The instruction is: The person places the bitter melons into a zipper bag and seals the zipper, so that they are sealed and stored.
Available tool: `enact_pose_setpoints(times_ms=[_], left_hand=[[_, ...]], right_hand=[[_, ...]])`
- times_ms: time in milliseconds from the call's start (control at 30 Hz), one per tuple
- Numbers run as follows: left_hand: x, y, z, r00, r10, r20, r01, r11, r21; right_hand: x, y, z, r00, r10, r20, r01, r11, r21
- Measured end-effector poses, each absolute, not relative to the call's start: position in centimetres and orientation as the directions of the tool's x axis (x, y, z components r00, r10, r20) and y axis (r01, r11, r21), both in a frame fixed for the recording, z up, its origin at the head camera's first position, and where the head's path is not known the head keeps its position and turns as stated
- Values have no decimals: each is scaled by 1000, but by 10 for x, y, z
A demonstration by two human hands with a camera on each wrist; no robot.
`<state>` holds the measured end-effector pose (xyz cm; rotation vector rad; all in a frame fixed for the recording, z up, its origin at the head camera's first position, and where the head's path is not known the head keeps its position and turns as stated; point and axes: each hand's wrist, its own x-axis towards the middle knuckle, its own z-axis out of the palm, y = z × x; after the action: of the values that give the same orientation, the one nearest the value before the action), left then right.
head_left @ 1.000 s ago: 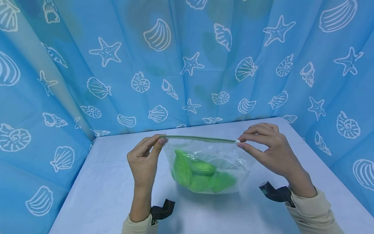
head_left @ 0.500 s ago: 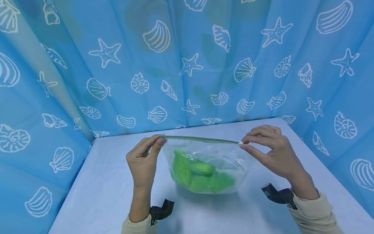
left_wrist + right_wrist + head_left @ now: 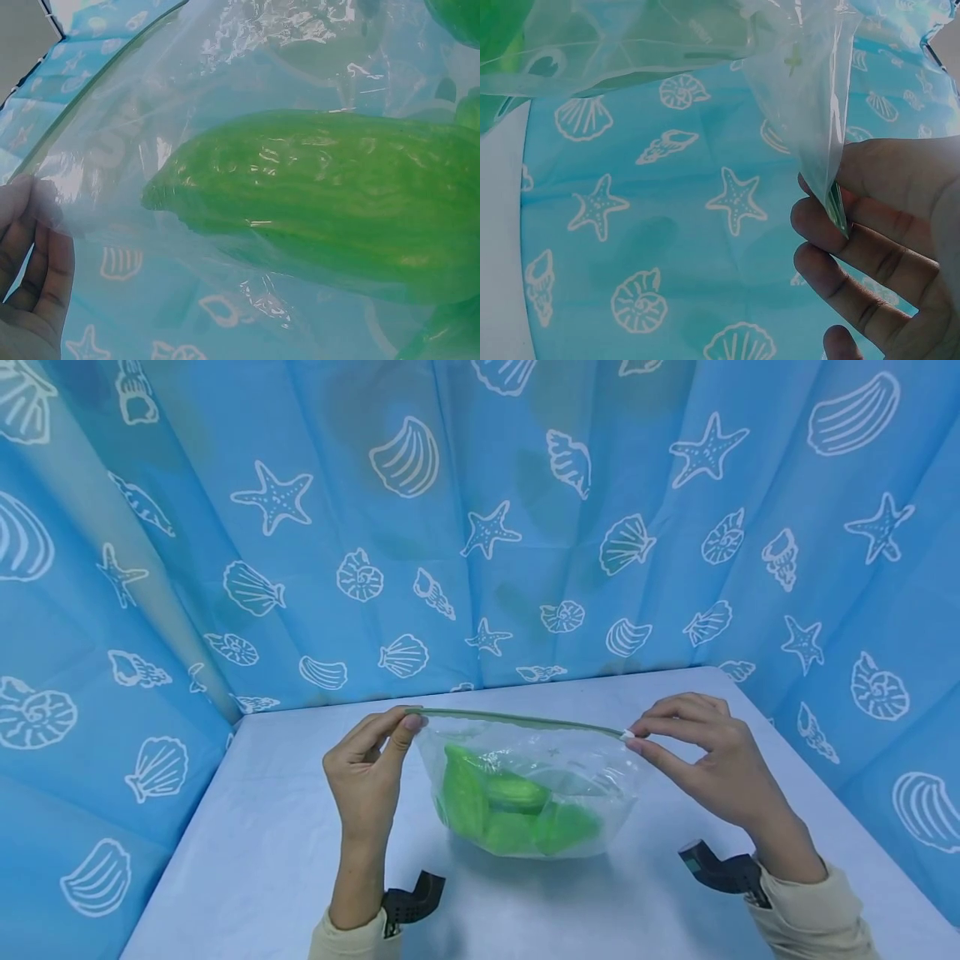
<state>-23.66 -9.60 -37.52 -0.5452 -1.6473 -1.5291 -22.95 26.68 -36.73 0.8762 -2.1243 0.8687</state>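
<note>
A clear plastic slider zip bag (image 3: 517,777) with a green zip strip (image 3: 517,719) along its top hangs between my hands. Several green, vegetable-shaped things (image 3: 510,802) lie inside; one ribbed piece (image 3: 322,195) tapers to a point in the left wrist view. My left hand (image 3: 369,772) pinches the bag's top left corner between thumb and forefinger. At the other end, my right hand (image 3: 705,752) pinches the small white slider (image 3: 627,735) and top right corner. The right wrist view has the bag's corner (image 3: 832,187) between thumb and fingers; the slider is hidden there.
Under the bag is a table with a white cloth (image 3: 247,860). A blue curtain (image 3: 450,527) with white shell and starfish prints stands behind it and along both sides. Each wrist wears a black camera mount (image 3: 415,897).
My right hand has moved a little right and down, the white slider moving with it towards the bag's right end. My left hand holds its corner almost still.
</note>
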Motion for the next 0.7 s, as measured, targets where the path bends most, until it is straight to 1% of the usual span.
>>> enact_pose_setpoints(times_ms=[267,533,700], left_hand=[[-236,-97,-374,-584,-211,784,763,186,619],[-235,-97,-375,-568,-221,793,774,183,606],[-236,-97,-375,-579,-220,785,765,184,617]], right_hand=[[-226,271,-374,-550,-297,781,-762,561,-323],[-219,278,-378,-615,-250,748,-703,603,-377],[-214,281,-377,-637,-232,735,-684,611,-400]])
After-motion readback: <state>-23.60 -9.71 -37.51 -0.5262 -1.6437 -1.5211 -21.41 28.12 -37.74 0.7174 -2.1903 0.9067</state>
